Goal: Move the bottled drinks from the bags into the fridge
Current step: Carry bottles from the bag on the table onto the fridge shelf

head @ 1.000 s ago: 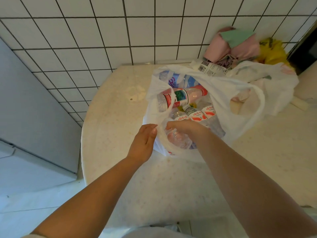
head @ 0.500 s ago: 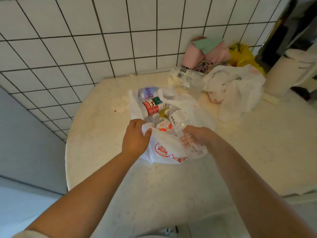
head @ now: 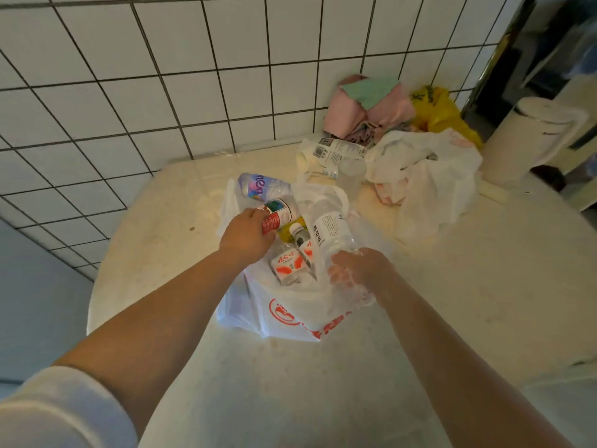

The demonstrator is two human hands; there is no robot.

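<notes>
Bottles (head: 292, 250) are heaped in the open bag (head: 290, 315) on the counter (head: 468, 286). A clear bottle (head: 332, 236) is gripped at its base by the right hand (head: 353, 270), its long axis pointing up and away. A red-labelled bottle (head: 277, 215) is clasped by the left hand (head: 247, 236), forearm reaching in from the left.

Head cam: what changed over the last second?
The left hand left the rim of the white plastic bag with red print and now takes a grip on the red-labelled bottle. The right hand went from the rim to gripping the clear water bottle with a white label, tilting it up. Small red-and-white labelled bottles stayed inside.
</notes>
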